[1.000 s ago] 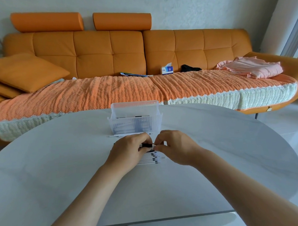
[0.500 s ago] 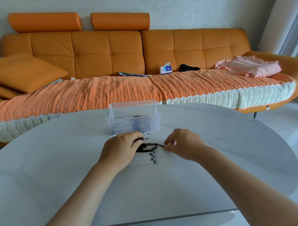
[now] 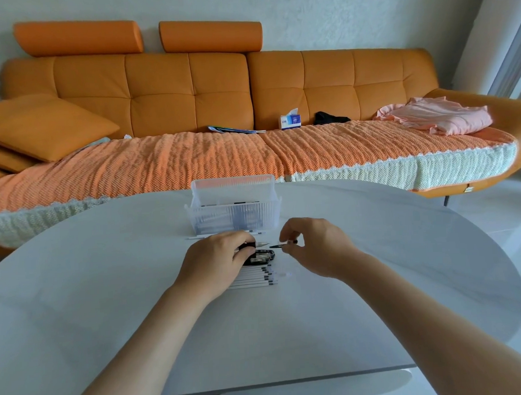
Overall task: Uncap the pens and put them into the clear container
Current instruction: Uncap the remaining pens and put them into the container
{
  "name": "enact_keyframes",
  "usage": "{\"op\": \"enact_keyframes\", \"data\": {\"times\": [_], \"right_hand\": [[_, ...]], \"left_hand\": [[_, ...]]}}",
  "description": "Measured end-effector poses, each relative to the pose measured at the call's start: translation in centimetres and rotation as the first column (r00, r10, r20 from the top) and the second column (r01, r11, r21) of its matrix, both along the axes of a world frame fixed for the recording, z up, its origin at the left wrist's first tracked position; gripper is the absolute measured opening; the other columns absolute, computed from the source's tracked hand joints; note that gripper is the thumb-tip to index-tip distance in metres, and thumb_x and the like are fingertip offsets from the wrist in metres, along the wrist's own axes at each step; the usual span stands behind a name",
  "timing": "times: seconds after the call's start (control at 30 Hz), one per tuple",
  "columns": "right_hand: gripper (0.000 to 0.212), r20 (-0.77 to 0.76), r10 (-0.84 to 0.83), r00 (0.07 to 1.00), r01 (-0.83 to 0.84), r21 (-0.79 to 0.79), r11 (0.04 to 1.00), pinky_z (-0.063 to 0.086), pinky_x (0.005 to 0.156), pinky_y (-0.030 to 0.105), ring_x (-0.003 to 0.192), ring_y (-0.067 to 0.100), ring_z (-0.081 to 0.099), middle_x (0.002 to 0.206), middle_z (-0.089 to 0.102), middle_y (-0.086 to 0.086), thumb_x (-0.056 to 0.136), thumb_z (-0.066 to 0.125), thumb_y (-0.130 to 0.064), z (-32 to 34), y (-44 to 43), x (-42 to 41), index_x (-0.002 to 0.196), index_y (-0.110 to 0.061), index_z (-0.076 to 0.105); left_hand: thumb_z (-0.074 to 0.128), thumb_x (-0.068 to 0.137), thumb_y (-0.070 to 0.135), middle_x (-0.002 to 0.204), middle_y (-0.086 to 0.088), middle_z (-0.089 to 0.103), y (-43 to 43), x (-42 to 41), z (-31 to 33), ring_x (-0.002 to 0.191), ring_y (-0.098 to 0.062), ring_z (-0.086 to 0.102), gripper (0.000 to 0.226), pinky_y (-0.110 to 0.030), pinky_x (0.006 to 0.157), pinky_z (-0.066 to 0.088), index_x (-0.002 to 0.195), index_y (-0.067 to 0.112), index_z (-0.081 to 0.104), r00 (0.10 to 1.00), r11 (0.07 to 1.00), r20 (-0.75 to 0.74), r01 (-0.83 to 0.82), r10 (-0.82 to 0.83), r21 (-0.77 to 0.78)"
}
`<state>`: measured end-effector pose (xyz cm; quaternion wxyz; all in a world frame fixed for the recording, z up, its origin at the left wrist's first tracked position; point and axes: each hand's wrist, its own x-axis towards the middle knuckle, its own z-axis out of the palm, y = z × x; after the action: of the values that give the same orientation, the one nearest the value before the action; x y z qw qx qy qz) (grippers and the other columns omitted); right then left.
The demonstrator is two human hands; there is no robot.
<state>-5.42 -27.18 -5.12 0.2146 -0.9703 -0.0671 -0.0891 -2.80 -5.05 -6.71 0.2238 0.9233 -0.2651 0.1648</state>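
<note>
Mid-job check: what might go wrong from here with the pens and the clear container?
1. The right hand pinches a thin dark piece only at the fingertips; it might slip and roll across the smooth table.
2. The left hand, gripping a pen, lies over the row of pens; lifting it carelessly may scatter them.
3. A loose pen lies before the clear container and could get knocked on the reach.

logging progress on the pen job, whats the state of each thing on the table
clear container: upright, open top, pens inside
row of pens: lying side by side on the table, outside the container
left hand: grips pen
pen: held, tip looks bare
right hand: pinches cap
cap: off, apart from pen
</note>
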Motion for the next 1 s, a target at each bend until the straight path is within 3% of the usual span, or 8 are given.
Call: {"op": "enact_keyframes", "data": {"times": [0.13,0.33,0.47,0.53,0.7,0.87,1.0], "right_hand": [[0.005,0.025,0.058,0.998,-0.059,0.036,0.998,0.051,0.073,0.029,0.085,0.006,0.058,0.095,0.063,-0.018,0.092,0.063,-0.036,-0.1,0.6,-0.2,0.096,-0.038,0.063],[0.006,0.051,0.121,0.991,-0.124,0.049,0.991,0.042,0.062,0.022,0.069,-0.003,0.052,0.09,0.061,-0.019,0.092,0.063,-0.039,-0.3,1.7,-0.2,0.098,-0.038,0.064],[0.02,0.048,0.079,0.996,-0.083,0.077,0.994,0.049,0.076,0.03,0.085,0.004,0.058,0.101,0.067,-0.016,0.095,0.057,-0.042,-0.3,2.0,-0.1,0.111,-0.035,0.068],[0.021,0.03,0.064,0.998,-0.066,0.078,0.995,0.052,0.079,0.035,0.089,0.011,0.061,0.1,0.07,-0.012,0.097,0.055,-0.04,-0.3,2.1,0.1,0.108,-0.031,0.071],[0.025,0.064,0.153,0.986,-0.155,0.024,0.988,0.049,0.066,0.041,0.072,0.018,0.056,0.076,0.062,-0.002,0.099,0.052,-0.032,-0.4,3.0,-0.1,0.089,-0.017,0.069],[0.03,-0.079,0.157,0.984,-0.134,0.243,0.961,0.034,0.056,0.032,0.055,0.012,0.038,0.058,0.046,-0.004,0.098,0.056,-0.027,0.0,3.6,0.1,0.075,-0.009,0.063],[0.028,-0.141,0.145,0.979,-0.102,0.278,0.955,0.034,0.054,0.027,0.052,0.008,0.038,0.058,0.046,-0.005,0.097,0.056,-0.026,0.4,4.5,0.2,0.078,-0.008,0.066]], "left_hand": [[0.058,0.093,0.038,0.094,0.016,0.068,-0.1,-0.2,0.2,0.085,-0.008,0.061,0.01,-0.027,0.065,0.045,0.097,0.033,0.066,1.0,1.0,-0.006,0.023,-0.023,-0.003],[0.058,0.093,0.037,0.083,0.021,0.059,-0.1,-0.2,0.3,0.077,-0.003,0.052,0.011,-0.021,0.063,0.039,0.096,0.032,0.067,0.993,0.996,-0.074,0.086,-0.087,-0.024],[0.05,0.098,0.026,0.091,0.013,0.064,0.0,0.2,0.3,0.087,-0.006,0.057,0.017,-0.029,0.077,0.048,0.1,0.025,0.067,0.978,0.989,-0.158,0.125,-0.136,-0.079],[0.049,0.099,0.024,0.09,0.009,0.064,0.1,0.5,0.3,0.086,-0.009,0.057,0.018,-0.034,0.078,0.049,0.098,0.021,0.067,0.978,0.991,-0.166,0.115,-0.125,-0.071],[0.058,0.095,0.016,0.083,0.006,0.064,0.6,0.5,0.5,0.08,-0.009,0.059,0.013,-0.033,0.073,0.049,0.096,0.018,0.07,0.976,0.982,-0.138,0.157,-0.171,-0.104],[0.064,0.091,0.015,0.072,0.006,0.059,1.5,0.4,0.6,0.071,-0.009,0.056,0.009,-0.032,0.065,0.046,0.091,0.019,0.071,0.977,0.976,-0.058,0.198,-0.204,-0.093],[0.061,0.093,0.025,0.088,0.011,0.065,2.1,0.3,1.0,0.084,-0.009,0.059,0.01,-0.034,0.071,0.049,0.099,0.026,0.069,0.988,0.989,-0.057,0.143,-0.144,-0.023]]}}
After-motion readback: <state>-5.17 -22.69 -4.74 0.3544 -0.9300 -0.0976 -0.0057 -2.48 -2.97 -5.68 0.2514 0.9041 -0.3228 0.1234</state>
